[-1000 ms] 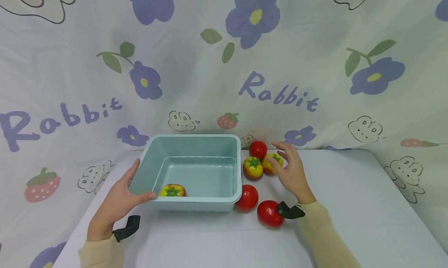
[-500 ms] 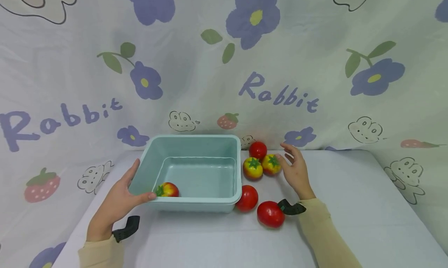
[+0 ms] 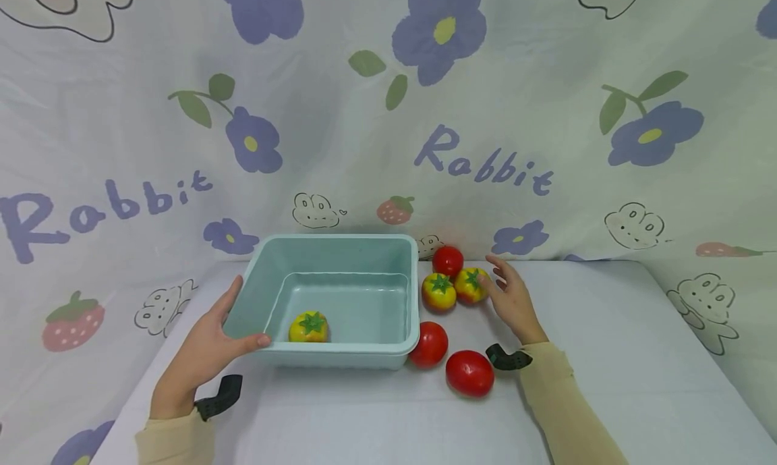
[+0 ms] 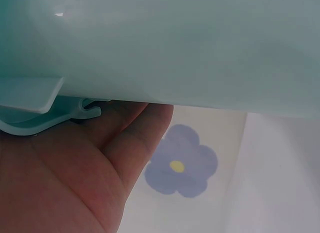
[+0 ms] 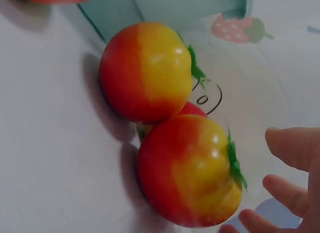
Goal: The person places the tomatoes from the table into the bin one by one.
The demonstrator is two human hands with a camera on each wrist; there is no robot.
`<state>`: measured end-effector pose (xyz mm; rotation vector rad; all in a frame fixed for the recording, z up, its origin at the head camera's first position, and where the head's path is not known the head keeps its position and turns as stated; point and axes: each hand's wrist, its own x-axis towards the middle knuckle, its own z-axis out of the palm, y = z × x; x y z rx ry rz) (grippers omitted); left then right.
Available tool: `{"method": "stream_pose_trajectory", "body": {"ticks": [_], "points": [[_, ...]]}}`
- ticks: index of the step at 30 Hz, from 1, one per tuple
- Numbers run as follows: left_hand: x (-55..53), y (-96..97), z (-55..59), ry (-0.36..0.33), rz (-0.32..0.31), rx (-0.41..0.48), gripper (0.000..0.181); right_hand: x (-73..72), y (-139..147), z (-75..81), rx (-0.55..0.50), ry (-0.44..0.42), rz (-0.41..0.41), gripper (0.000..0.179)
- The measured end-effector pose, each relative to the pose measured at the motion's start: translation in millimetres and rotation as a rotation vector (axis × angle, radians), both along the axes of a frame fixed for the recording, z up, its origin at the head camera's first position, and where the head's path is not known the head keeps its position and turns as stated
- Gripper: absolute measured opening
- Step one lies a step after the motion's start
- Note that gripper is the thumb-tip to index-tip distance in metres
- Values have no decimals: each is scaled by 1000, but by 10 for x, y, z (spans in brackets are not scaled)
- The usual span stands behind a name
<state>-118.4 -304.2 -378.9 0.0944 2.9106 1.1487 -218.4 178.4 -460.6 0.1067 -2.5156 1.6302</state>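
Note:
My left hand (image 3: pixel 200 350) holds the front left corner of a pale blue-green plastic bin (image 3: pixel 340 347), thumb over the front rim and fingers along the left side. One yellow-and-red tomato (image 3: pixel 309 329) with green leaves lies inside by the front wall. My right hand (image 3: pixel 512 303), fingers spread and slightly bent, is beside a second yellow-and-red tomato (image 3: pixel 470 286) right of the bin. The right wrist view shows a gap between that tomato (image 5: pixel 190 173) and the fingers (image 5: pixel 290 195). A third such tomato (image 3: pixel 438 291) sits against it on the left.
Behind the pair is a red tomato (image 3: pixel 448 260). Another red tomato (image 3: pixel 429 345) rests by the bin's front right corner, and a larger red one (image 3: pixel 470 374) lies closer to me. A printed curtain (image 3: pixel 388 114) hangs behind the white-covered table (image 3: pixel 637 357).
The tomato inside the bin has rolled over, its leaves now facing up. My right hand has drawn slightly right and back beside the tomato pair. My left hand has stayed put.

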Motion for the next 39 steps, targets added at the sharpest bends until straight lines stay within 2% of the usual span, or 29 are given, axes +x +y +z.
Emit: {"method": "stream_pose_trajectory", "body": {"ticks": [3, 7, 12, 21, 28, 39], "points": [[2, -3, -4, -4, 1, 1, 109, -4, 7, -25, 13, -62, 8, 54], [8, -3, -2, -3, 2, 2, 109, -11, 20, -74, 25, -93, 28, 58], [11, 3, 20, -1, 4, -10, 108, -37, 47, -147, 4, -101, 46, 60], [20, 0, 30, 18, -8, 1, 108, -76, 61, -216, 22, -129, 24, 60], [24, 2, 49, 12, -10, 3, 109, -68, 62, -225, 50, -146, 7, 58], [8, 10, 41, 12, -8, 4, 110, -60, 56, -220, 23, -153, 21, 59]]}}
